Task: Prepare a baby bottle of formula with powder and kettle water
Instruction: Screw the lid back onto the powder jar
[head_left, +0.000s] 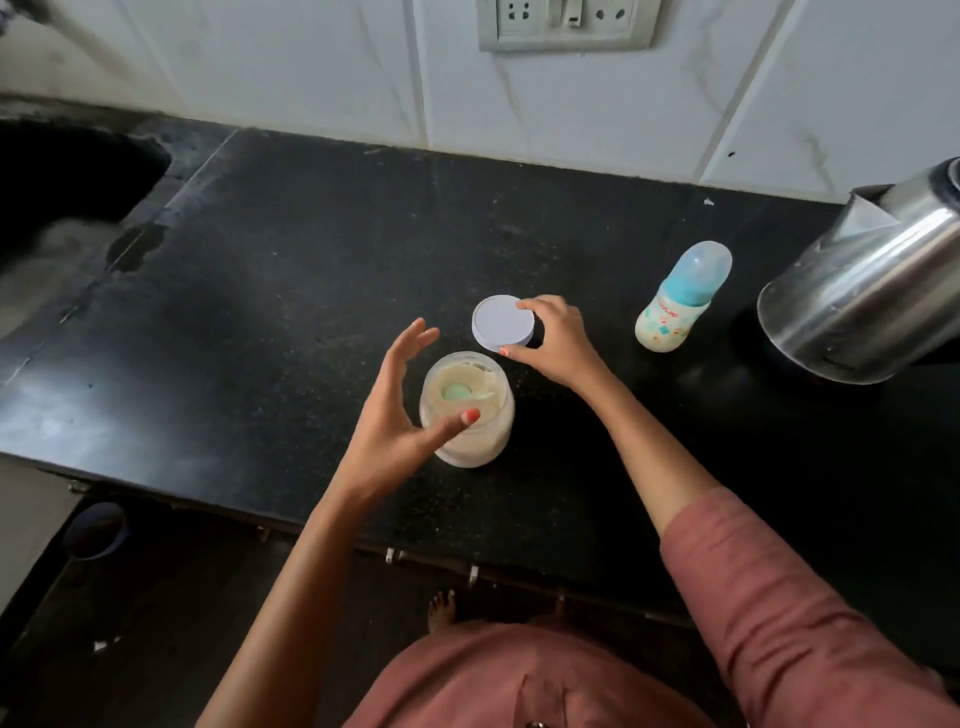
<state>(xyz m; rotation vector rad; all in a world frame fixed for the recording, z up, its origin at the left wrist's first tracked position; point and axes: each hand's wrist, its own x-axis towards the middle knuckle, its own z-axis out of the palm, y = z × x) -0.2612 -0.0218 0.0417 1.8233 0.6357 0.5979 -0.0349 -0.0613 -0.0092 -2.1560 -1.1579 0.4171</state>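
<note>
Black stone counter (322, 249), sink cutout far left, tiled wall with a socket plate behind. Steel kettle (862, 291) sits at the right edge, spout facing in. Baby bottle (680, 301) stands just left of it, blue cap on, well apart from both hands. Looks pale inside but I can't tell if it's filled or just the print.

Powder jar (467, 410) is centre, near the front edge, open and upright, about full. Green scoop (457, 391) is lying bowl-up on the powder.

Right hand (556, 340) grips the white lid (503, 323) by its rim, thumb on the near side and fingers over the far edge. Lid is at counter level just behind the jar; whether it's fully set down I can't tell.

Left hand (395, 415) is open, fingers spread, cupped beside the jar. Thumb tip crosses in front of the glass; contact unclear, not a firm hold.

My read: lid-off step, scooping next, bottle not yet uncapped.

To do it well:
- park the lid flat, clear of the jar and the front edge
- close the left hand round the jar before digging, it sits near the edge
- lift the scoop by its handle, level it, don't pack
- uncap the bottle first so the loaded scoop has a short trip
</note>
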